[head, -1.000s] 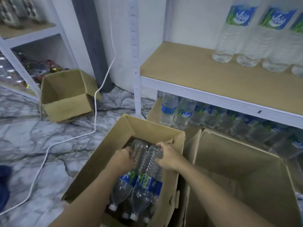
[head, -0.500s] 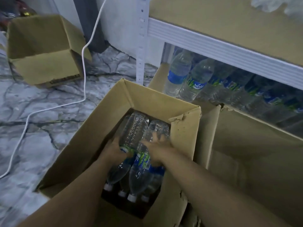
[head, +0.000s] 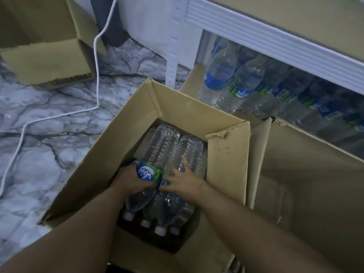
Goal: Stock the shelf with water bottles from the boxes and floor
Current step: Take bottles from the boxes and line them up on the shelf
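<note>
Head view looks down into an open cardboard box [head: 197,107] standing on a marbled floor [head: 49,154]. Everything else is placed from that box. Inside it, water bottles lie on their sides in a packed layer, with their white caps [head: 159,230] towards the person.

The left hand [head: 130,180] is inside the box at its left. Its grip is closed round a labelled bottle [head: 163,142] at the blue-and-green band, the fingers curled beneath so the label sits above the knuckles. That bottle is raised a little above the layer, its base pointing to the far wall of the box.

The right hand [head: 185,184] is just beside it, palm down on a second bottle [head: 191,146]. Its grip is spread wide, one finger straight along the ribbed plastic, and it rests on the bottle rather than closing round it (the outer fingers are partly hidden past the bottle's curve).

Beyond the box's far right corner stands the shelf [head: 266,40], a white metal frame with board decks. Shelved bottles [head: 242,83] stand upright in a row on its lowest deck. Touching the right wall of the box is a second box [head: 305,184], also open. Well to the far left sits another carton [head: 45,60], and a white cable [head: 59,115] trails over the floor between that carton and the box.
</note>
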